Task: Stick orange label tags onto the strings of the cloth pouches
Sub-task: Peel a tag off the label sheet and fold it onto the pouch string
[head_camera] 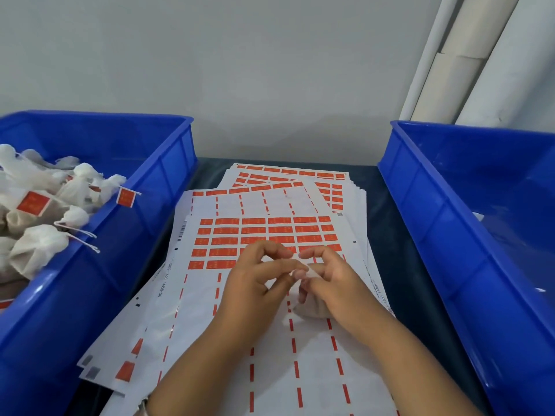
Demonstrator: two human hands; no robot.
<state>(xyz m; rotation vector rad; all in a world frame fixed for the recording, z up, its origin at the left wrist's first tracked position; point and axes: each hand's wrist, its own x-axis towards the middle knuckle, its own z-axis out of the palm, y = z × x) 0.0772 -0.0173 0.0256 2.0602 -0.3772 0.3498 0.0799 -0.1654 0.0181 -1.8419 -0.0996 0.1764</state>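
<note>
A small white cloth pouch [309, 309] lies on the top label sheet [264, 235], mostly covered by my right hand [333, 283], whose fingers curl over it. My left hand [255, 277] meets the right hand above the pouch, thumb and forefinger pinching something thin and white at the pouch's neck; the string itself is too small to make out. Rows of orange label tags [270, 229] fill the sheet just beyond my fingers. No orange tag shows between my fingers.
A blue bin [168, 163] at the left holds several white pouches [39, 250], some with orange tags [125, 197]. Another blue bin [450, 205] stands at the right. More label sheets [288, 175] are stacked behind, and white tubes [459, 70] lean against the wall.
</note>
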